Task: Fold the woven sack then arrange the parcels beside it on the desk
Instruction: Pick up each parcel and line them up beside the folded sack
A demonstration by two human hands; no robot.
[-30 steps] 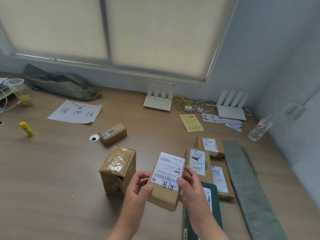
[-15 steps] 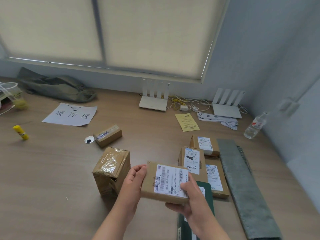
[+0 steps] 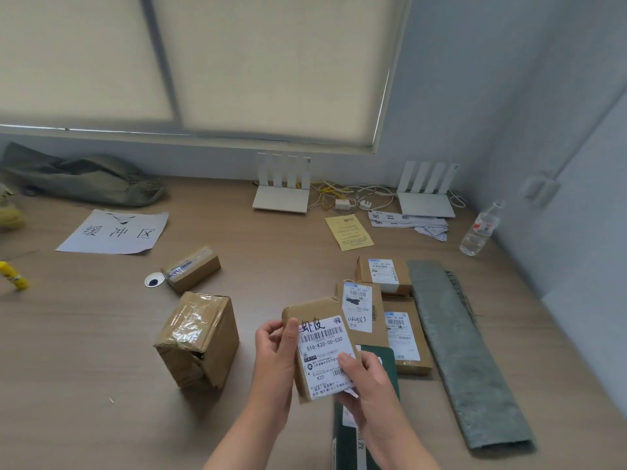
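Ahead, blinds point(image 3: 237, 62) are drawn; on the wooden counter point(image 3: 84, 368), folded woven sack point(image 3: 454, 340) at three o'clock. Left hand point(image 3: 274, 357) and right hand point(image 3: 369, 391) grip a labelled parcel point(image 3: 322, 351).

The folded grey-green woven sack point(image 3: 464, 354) lies flat on the worktop point(image 3: 101, 334). Three brown labelled parcels point(image 3: 405, 337) and a dark green parcel point(image 3: 387, 363) lie just left of it. Further left, the left hand point(image 3: 274, 354) and right hand point(image 3: 369, 385) grip an upright parcel point(image 3: 322, 351). A taped box point(image 3: 198, 337) and a small parcel point(image 3: 191, 268) sit well left.

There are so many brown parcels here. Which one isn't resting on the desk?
The flat parcel labelled 516-K20-00-030: the left hand and the right hand hold it up, while the others all sit on the desk.
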